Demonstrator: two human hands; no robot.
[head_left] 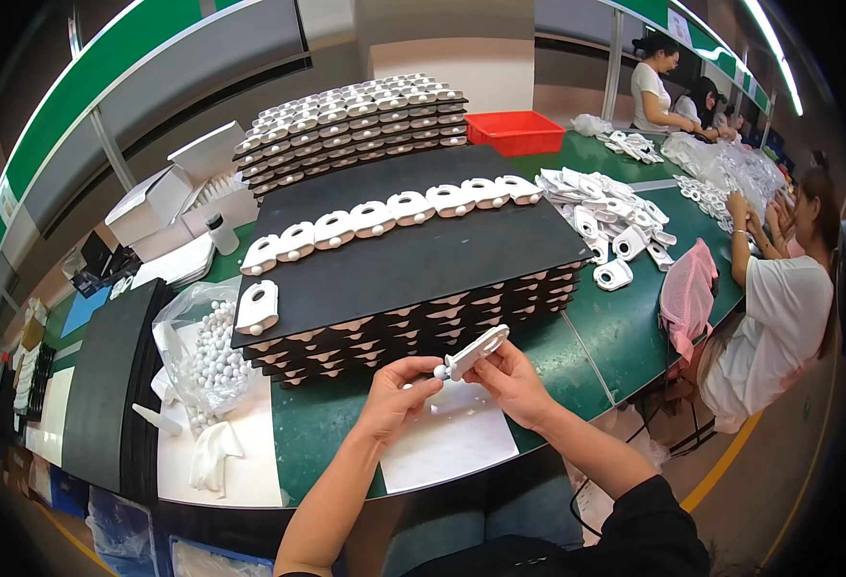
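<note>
My left hand pinches a small white ball between thumb and fingertips. The ball meets the end of a white plastic housing, a flat piece with a hole, gripped by my right hand. Whether the ball is seated in the housing, I cannot tell. Below my hands a white sheet lies on the green table, with small white bits on it. Just beyond them, a row of similar housings with balls at their ends stands on a black board. One more housing sits at its front left corner.
Loose housings are heaped right of the stacked boards. On the left lie a clear bag of white balls, a nozzle-tipped bottle and a white cloth. A red bin stands behind. Co-workers sit along the right, near a pink mesh bag.
</note>
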